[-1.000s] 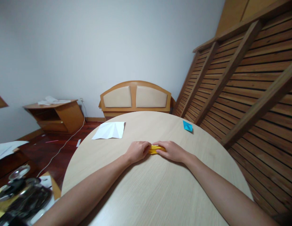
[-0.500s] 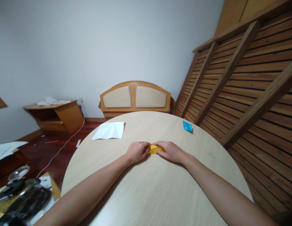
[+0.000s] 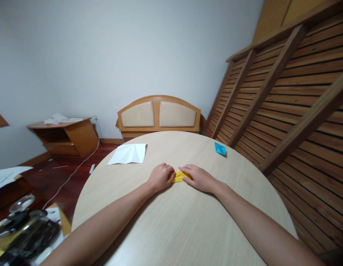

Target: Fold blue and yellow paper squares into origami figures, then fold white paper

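Note:
A folded piece of yellow paper (image 3: 178, 177) lies low at the middle of the round table, between my two hands. My left hand (image 3: 161, 176) is curled closed at the paper's left end, its fingertips partly hidden. From the right, my right hand (image 3: 198, 177) holds the other end, with the thumb at the near edge and the fingers over the far edge. Both ends of the yellow paper are covered by my fingers. Creases run across its visible middle.
A creased white sheet (image 3: 128, 153) lies on the table (image 3: 171, 229) at the back left. At the back right is a small folded blue paper (image 3: 220, 149). Wooden slats (image 3: 293, 99) lean along the right side. A cluttered surface with a dark bag (image 3: 35, 236) stands lower left.
My left hand has lifted and rolled slightly, its knuckles now higher. The yellow paper looks flatter and shifted slightly left, and my right fingers have spread a little.

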Available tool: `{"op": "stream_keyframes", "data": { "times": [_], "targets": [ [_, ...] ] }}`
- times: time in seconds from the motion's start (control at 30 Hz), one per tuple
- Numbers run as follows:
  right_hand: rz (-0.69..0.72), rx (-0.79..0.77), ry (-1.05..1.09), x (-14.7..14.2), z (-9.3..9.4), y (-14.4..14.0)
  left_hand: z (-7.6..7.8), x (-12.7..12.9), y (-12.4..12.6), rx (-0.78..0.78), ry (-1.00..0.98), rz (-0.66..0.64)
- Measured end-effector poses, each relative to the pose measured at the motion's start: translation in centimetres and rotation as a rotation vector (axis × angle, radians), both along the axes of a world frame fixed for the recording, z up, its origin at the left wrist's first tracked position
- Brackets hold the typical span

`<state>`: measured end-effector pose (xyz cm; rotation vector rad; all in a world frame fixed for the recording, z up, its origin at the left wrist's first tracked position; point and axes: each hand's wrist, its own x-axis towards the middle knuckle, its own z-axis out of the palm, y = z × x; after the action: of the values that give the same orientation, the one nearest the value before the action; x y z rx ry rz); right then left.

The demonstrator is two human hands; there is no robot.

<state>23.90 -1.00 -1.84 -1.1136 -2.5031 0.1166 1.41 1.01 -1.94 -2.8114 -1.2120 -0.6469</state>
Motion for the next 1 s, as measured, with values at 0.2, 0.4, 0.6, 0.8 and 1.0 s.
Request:
{"op": "stream_keyframes", "data": {
  "times": [0.2, 0.4, 0.6, 0.8, 1.0],
  "targets": [
    [-0.015, 0.013, -0.006, -0.04, -0.22, 0.1, -0.36, -0.09, 0.26, 0.03, -0.05, -0.03],
    [-0.065, 0.03, -0.034, 0.18, -0.17, 0.04, -0.29, -0.1, 0.3, 0.062, -0.004, -0.161],
    [-0.057, 0.057, -0.056, 0.1, 0.06, -0.01, -0.2, -0.28, 0.3, 0.039, 0.061, -0.231],
    [0.038, 0.027, -0.049, -0.42, -0.18, 0.1, -0.07, -0.24, 0.38, 0.061, 0.11, -0.231],
    [0.017, -0.013, -0.07, -0.05, -0.72, 0.56, -0.13, -0.18, 0.51, 0.078, 0.12, -0.267]
  ]
}}
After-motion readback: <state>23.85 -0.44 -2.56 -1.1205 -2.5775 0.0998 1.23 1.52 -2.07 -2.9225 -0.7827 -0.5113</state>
